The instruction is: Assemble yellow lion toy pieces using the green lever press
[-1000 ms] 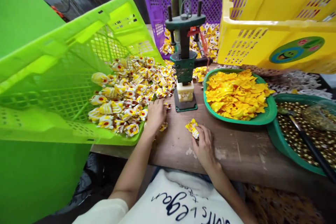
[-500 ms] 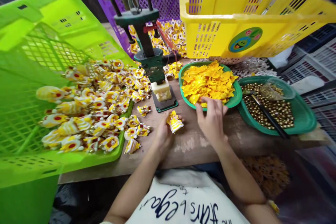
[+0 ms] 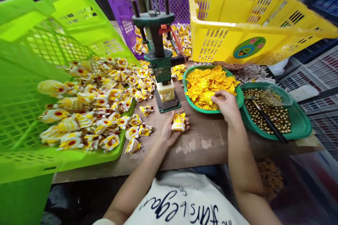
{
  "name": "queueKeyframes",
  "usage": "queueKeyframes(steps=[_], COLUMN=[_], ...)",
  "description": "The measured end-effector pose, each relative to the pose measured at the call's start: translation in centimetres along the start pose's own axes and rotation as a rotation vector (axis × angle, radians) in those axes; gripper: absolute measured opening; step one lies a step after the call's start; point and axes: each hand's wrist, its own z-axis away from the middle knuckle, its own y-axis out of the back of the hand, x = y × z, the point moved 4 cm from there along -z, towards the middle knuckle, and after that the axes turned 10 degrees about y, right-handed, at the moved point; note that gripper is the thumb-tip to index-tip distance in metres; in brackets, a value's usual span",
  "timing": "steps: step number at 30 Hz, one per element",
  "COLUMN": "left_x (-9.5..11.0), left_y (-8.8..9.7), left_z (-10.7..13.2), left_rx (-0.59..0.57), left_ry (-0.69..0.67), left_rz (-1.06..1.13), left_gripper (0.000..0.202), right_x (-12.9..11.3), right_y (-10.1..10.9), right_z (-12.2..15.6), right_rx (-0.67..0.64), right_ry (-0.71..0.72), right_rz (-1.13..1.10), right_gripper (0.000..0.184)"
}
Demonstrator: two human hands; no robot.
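In my left hand (image 3: pixel 168 130) lies a small yellow-and-white striped plastic figure (image 3: pixel 179 122), its fingers curled round it just in front of the press. My right hand (image 3: pixel 227 104) reaches into the green basket (image 3: pixel 239 99) of yellow plastic pieces (image 3: pixel 203 81). Its thumb and fingertips are pinched on one yellow plastic piece (image 3: pixel 207 97) at the near side of the heap. A hand press (image 3: pixel 160 65) with a pale block (image 3: pixel 166 91) under its ram stands on a black base behind my left hand.
At the left, a tipped green crate (image 3: pixel 26 163) holds many similar figures (image 3: pixel 100 103), and several lie loose beside it. A green tray (image 3: pixel 303 121) of gold beads (image 3: pixel 280 114) with a black-handled tool (image 3: pixel 269 121) is at the right. Purple (image 3: pixel 182 5) and yellow crates (image 3: pixel 211 42) stand behind.
My right hand has moved from the basket's near rim to the right and into the heap, closing on a yellow piece. My left hand has turned the figure slightly. The view has shifted a little.
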Motion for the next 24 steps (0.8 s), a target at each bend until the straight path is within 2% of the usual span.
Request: queueKeyframes(steps=[3,5,7,10,11,12,13,15,18,21,24], left_x=[-0.5,-0.7,-0.8,-0.8,-0.8,-0.9,-0.9,-1.1,-1.4,-1.6,-2.1], left_y=[0.5,0.9,1.4,1.6,1.5,1.4,1.2,0.8,0.6,0.7,1.0], left_z=[-0.1,-0.2,-0.2,0.0,0.1,0.2,0.3,0.5,0.5,0.4,0.0], left_rx=[-0.026,-0.049,-0.044,0.016,0.034,0.046,0.054,0.06,0.069,0.064,0.052], left_ry=[0.018,0.005,-0.009,-0.013,-0.008,-0.001,0.009,0.016,-0.014,-0.049,-0.057], left_rz=[-0.009,-0.016,-0.018,-0.025,-0.03,-0.038,-0.048,-0.077,-0.133,-0.178,-0.229], left_gripper=[0.041,0.046,0.048,0.049,0.049,0.049,0.049,0.048,0.044,0.044,0.049], right_x=[-1.3,-2.6,-3.6,-3.0,-2.2,-1.3,-0.4,1.2,2.4,2.6,2.5], right_y=[1.4,2.1,1.8,-0.4,-1.0,-1.6,-1.8,-1.8,-1.3,-1.0,-1.1], right_z=[1.4,3.4,5.9,9.5,10.4,11.0,11.4,12.0,13.5,15.3,15.8], right_rx=[0.095,0.068,-0.146,-0.612,-0.702,-0.737,-0.717,-0.566,-0.362,-0.317,-0.287], right_ry=[0.046,0.146,0.218,0.208,0.183,0.153,0.123,0.095,0.167,0.267,0.255], right_rz=[0.004,0.053,0.145,0.324,0.387,0.445,0.496,0.564,0.643,0.718,0.671], right_gripper=[0.024,0.021,0.015,0.008,0.01,0.013,0.014,0.017,0.027,0.023,0.018])
